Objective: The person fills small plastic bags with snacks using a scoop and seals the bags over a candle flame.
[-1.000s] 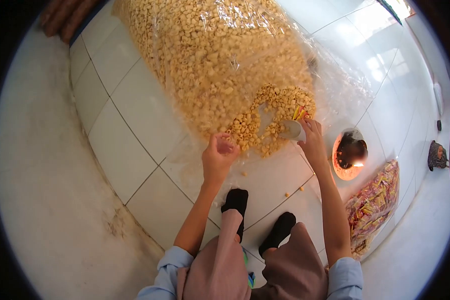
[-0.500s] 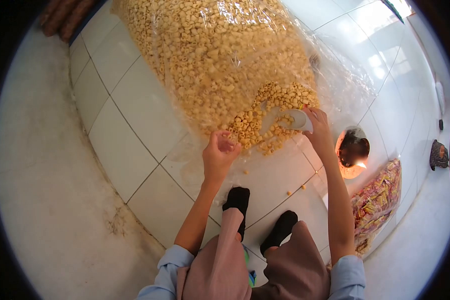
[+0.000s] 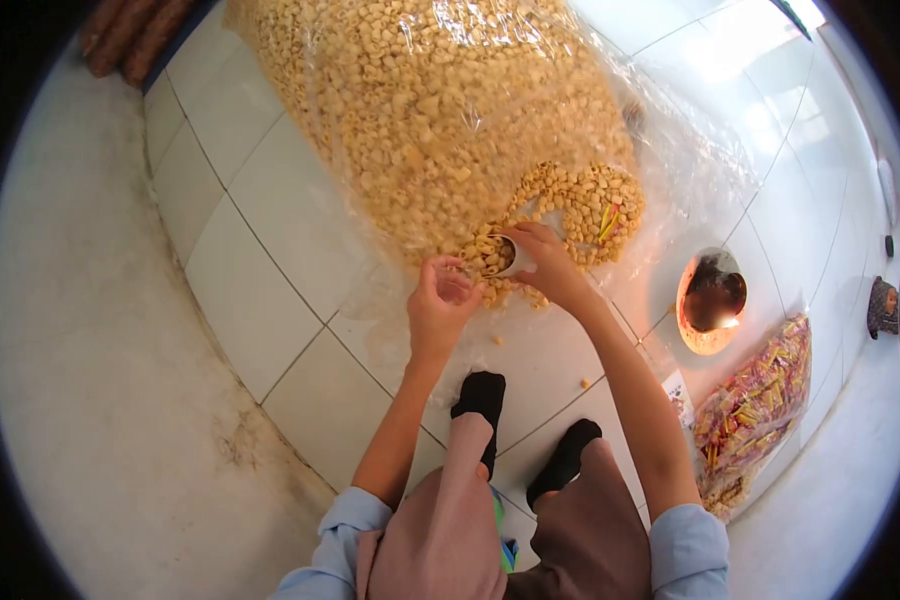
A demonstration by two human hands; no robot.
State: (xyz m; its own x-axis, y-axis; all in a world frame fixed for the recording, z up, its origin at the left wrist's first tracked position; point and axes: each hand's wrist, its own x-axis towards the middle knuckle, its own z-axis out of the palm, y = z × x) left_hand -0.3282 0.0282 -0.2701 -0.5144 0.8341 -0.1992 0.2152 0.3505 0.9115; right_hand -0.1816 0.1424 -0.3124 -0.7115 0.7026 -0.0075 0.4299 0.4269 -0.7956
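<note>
Gripping a white scoop in our right hand, we have its mouth turned toward our left hand, with snack pieces inside it and around it at the near end of a big clear bag. Our left fingers are curled just beside the scoop, though we cannot tell whether they clamp anything; to our right, an orange-rimmed dish stands near a bag of colourful packets.
</note>
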